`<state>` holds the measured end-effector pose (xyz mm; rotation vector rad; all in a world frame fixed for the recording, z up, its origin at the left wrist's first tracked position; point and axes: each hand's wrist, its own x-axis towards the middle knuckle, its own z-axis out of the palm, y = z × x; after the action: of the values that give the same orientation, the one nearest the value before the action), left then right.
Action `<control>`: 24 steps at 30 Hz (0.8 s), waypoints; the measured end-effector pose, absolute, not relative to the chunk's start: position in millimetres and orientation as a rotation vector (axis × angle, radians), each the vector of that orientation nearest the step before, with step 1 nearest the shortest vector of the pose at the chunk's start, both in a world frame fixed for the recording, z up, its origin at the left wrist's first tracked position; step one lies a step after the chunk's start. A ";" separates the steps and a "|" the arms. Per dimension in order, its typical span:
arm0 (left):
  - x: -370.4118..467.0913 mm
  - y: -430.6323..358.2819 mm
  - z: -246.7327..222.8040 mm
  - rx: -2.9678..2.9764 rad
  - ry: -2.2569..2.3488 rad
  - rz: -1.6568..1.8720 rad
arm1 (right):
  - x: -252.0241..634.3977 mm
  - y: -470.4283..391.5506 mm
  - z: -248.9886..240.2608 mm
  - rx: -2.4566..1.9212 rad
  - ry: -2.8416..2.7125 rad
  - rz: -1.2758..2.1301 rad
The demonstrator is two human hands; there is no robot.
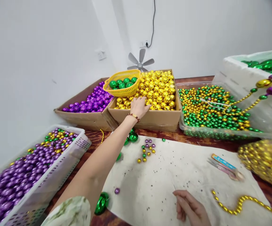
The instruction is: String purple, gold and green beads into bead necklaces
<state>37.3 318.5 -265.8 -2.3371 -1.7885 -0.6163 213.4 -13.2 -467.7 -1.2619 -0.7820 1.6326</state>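
My left hand [139, 106] reaches over the front edge of a cardboard box [147, 121] filled with shiny gold balls [158, 89]. Its thumb is apart from its fingers, which rest on the gold balls; the fingertips are partly hidden. My right hand [190, 207] is closed in a pinch above the white cloth [131, 191], with a thin needle [174, 187] sticking up from its fingertips. Right of it lies a string of gold beads [238, 205]. Small purple, gold and green beads [147, 149] are scattered on the cloth, with larger green balls [133, 137] near its far left edge.
A yellow basket [120, 91] of green balls sits on the boxes. Purple balls [91, 102] fill the left box, and a white crate [79, 138] holds purple beads. At right are a clear bin [197, 128] of mixed beads, a bag of gold beads [263, 160] and scissors [223, 168].
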 end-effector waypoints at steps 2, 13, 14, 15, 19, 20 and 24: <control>39.2 321.1 -267.4 -2.345 -1.825 -0.545 | 217.9 -16.3 -467.4 -1.251 -0.842 1.597; 40.3 288.7 -262.5 -2.621 -1.644 -1.615 | 222.7 -24.3 -457.4 -1.315 -0.853 1.524; 39.4 269.4 -264.7 -2.675 -1.681 -1.849 | 221.2 -23.1 -456.7 -1.306 -0.854 1.520; 38.2 248.3 -269.6 -2.740 -1.749 -2.065 | 219.0 -21.1 -455.2 -1.292 -0.867 1.518; 33.7 171.2 -303.9 -2.772 -2.057 -2.457 | 207.8 -10.2 -439.2 -1.217 -0.987 1.459; 33.8 157.5 -311.8 -2.723 -2.066 -2.532 | 205.2 -7.9 -433.2 -1.208 -1.004 1.429; 38.1 129.0 -327.3 -2.569 -2.098 -2.641 | 198.6 -4.1 -412.5 -1.237 -1.015 1.327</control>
<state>38.1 129.0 -327.3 -2.5694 -2.0980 -2.6411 198.6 -4.1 -412.5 -1.2368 -1.0155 1.3267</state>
